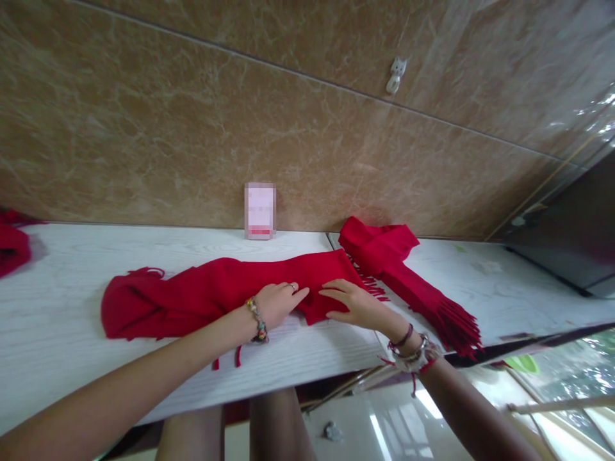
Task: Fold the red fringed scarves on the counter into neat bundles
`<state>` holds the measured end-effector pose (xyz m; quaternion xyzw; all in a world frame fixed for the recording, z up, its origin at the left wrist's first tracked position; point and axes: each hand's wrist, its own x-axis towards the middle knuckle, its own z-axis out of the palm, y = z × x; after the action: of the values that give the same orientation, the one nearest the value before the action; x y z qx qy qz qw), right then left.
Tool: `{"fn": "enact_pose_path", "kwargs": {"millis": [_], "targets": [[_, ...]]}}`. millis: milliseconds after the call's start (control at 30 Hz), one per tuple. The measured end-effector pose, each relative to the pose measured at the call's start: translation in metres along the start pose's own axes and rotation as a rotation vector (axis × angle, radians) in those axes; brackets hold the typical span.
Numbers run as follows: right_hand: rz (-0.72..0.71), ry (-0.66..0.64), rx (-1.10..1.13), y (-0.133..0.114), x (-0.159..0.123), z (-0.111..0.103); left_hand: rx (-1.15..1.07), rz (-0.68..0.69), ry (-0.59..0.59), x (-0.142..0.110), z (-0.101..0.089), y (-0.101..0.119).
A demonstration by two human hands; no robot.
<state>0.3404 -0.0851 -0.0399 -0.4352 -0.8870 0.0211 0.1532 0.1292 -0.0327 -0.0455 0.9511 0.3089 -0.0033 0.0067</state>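
Note:
A long red scarf [202, 298] lies stretched across the white table [62, 320]. My left hand [278, 302] rests flat on its middle, fingers extended, with a beaded bracelet on the wrist. My right hand [353, 303] lies flat on the scarf's right end, fingers stretched toward the left hand. A second red scarf [408, 282] with a fringed end lies just right of my right hand, its fringe hanging near the table's front edge.
A small pink-white card [260, 210] stands against the brown marble wall. More red cloth [12, 246] sits at the far left edge. A white hook [396, 75] is on the wall. A dark panel [571, 243] stands at the right.

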Motion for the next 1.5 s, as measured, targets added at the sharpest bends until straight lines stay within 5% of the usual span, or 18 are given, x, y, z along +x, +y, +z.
{"fn": "enact_pose_path", "kwargs": {"millis": [300, 400, 533, 767, 1100, 1367, 1500], "targets": [[0.149, 0.079, -0.039, -0.002, 0.009, -0.002, -0.262, -0.076, 0.115, 0.024, -0.031, -0.035], [0.239, 0.159, -0.13, -0.006, 0.014, 0.001, -0.243, -0.059, 0.124, 0.025, -0.033, -0.036], [0.309, 0.108, -0.202, -0.008, 0.016, 0.003, -0.214, 0.024, 0.102, 0.022, -0.029, -0.031], [0.17, 0.064, -0.36, -0.011, 0.01, -0.004, -0.077, 0.026, 0.045, 0.015, -0.034, -0.028], [0.067, 0.168, -0.496, -0.026, 0.015, 0.008, 0.204, 0.187, -0.024, 0.005, -0.037, -0.019], [-0.015, 0.251, -0.424, -0.024, 0.009, 0.004, -0.136, 0.12, 0.032, 0.014, -0.038, -0.041], [-0.008, 0.213, -0.483, -0.03, 0.009, 0.009, -0.266, -0.03, 0.069, 0.038, -0.035, -0.055]]}}
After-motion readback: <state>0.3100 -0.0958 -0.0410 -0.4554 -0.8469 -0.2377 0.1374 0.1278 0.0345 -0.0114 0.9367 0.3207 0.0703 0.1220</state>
